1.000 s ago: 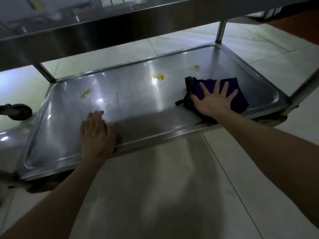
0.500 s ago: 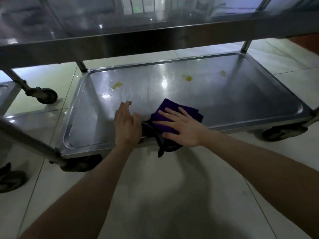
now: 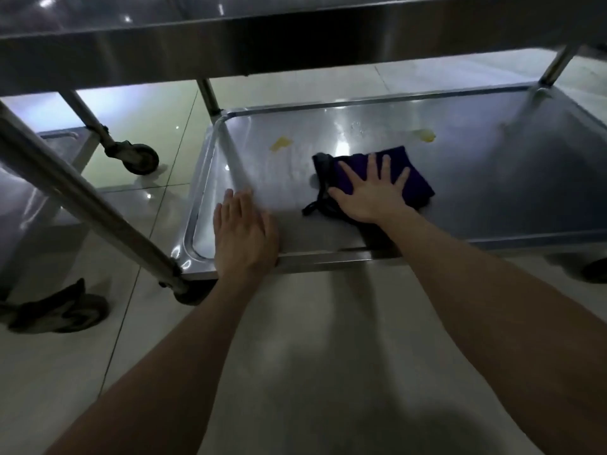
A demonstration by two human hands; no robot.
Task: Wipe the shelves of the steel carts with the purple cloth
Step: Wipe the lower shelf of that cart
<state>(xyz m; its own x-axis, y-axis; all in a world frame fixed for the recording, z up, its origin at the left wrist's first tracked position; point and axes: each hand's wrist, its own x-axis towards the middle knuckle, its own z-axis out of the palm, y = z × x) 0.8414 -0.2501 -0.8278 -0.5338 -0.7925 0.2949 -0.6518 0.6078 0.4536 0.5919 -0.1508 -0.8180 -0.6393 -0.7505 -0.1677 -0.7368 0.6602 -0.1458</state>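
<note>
1. At the far left, a slanted steel post (image 3: 82,198) of the cart runs down to the near-left corner of the lower shelf. A dark caster (image 3: 65,313) sits on the tiled floor (image 3: 328,356) beside it, and another caster (image 3: 139,158) stands farther back
2. The left hand (image 3: 244,238) lies flat on the near rim of the lower shelf (image 3: 492,198), close to its near-left corner. Its fingers are straight and together, pointing toward the far edge, and it grasps nothing
3. A yellow smear (image 3: 281,143) marks the shelf toward the far-left corner, apart from both hands
4. The purple cloth (image 3: 417,178) lies bunched on the lower shelf, left of its middle and about midway between the near and far edges. A dark trim at its left end trails toward the near edge
5. The right hand (image 3: 371,192) presses down on the cloth, palm flat and fingers spread and straight, not curled round it
6. A second yellow spot (image 3: 427,135) sits just beyond the cloth, toward the far edge
7. The upper shelf (image 3: 295,37) spans the top of the view, above everything
</note>
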